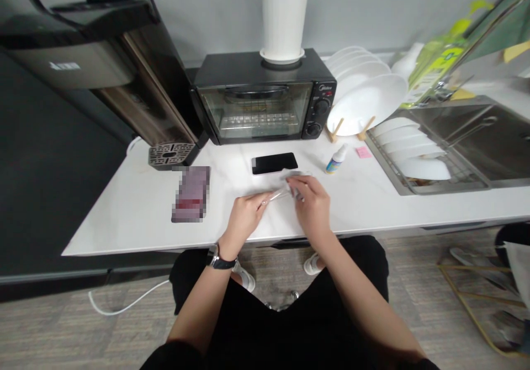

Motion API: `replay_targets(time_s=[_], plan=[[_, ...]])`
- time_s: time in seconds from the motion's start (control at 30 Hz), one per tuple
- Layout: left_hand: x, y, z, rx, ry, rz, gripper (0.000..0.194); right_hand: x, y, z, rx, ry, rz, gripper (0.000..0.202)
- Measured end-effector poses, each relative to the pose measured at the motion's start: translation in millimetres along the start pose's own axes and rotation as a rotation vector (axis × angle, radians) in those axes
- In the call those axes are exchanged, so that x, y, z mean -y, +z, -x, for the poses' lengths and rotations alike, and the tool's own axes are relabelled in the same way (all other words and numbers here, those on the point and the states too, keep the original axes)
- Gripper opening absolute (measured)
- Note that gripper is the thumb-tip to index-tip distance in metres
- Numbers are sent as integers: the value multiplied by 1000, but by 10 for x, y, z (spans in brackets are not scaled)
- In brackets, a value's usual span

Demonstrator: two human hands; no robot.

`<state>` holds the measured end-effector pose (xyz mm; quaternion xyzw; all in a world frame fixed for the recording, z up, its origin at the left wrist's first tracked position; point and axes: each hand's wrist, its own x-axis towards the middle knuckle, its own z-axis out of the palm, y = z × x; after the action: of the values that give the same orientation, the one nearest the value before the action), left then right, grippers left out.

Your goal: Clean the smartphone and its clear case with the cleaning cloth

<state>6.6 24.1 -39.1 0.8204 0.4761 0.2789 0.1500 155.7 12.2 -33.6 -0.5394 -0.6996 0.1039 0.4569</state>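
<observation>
Both hands are at work over the white surface (128,210), near its front edge and set slightly apart. The left hand (243,218) pinches one end of a thin clear film (278,194) between thumb and fingers; the right hand (313,207) grips the other end, which looks crumpled (its exact nature is too blurred to confirm). The film spans the gap between the two hands. A dark watch (219,257) is on the left wrist.

Just behind the film, a black phone (275,163) lies flat, screen side up. To its right stand a small spray bottle (336,159), upright, and beyond it a pink note (364,152). A purplish item (192,193), partly pixelated, lies to the left. Behind the phone is a black toaster oven (265,72), door closed, bearing a white pot (285,16). White plates (366,105) stand on edge beside it, near the sink (511,163).
</observation>
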Motion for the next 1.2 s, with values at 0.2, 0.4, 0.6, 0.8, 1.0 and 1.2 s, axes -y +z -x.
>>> replay_targets(time_s=[0.2,0.4,0.6,0.8,1.0,1.2], plan=[[20,10,12,-5,-5,-3,22,17,-21,43,10,-3,-23,32],[29,14,19,7,-4,-3,19,63,-14,68,101,-45,-25,30],[4,-1,5,7,12,8,24,-46,-55,46,-13,29,-34,30],[-23,-10,-6,24,9,-4,21,-86,-117,35,152,-65,-79,29],[-15,6,-2,17,2,-11,22,-49,-98,66,64,2,-21,30],[-2,-7,-3,19,16,-10,24,10,-51,70,33,10,-30,32]])
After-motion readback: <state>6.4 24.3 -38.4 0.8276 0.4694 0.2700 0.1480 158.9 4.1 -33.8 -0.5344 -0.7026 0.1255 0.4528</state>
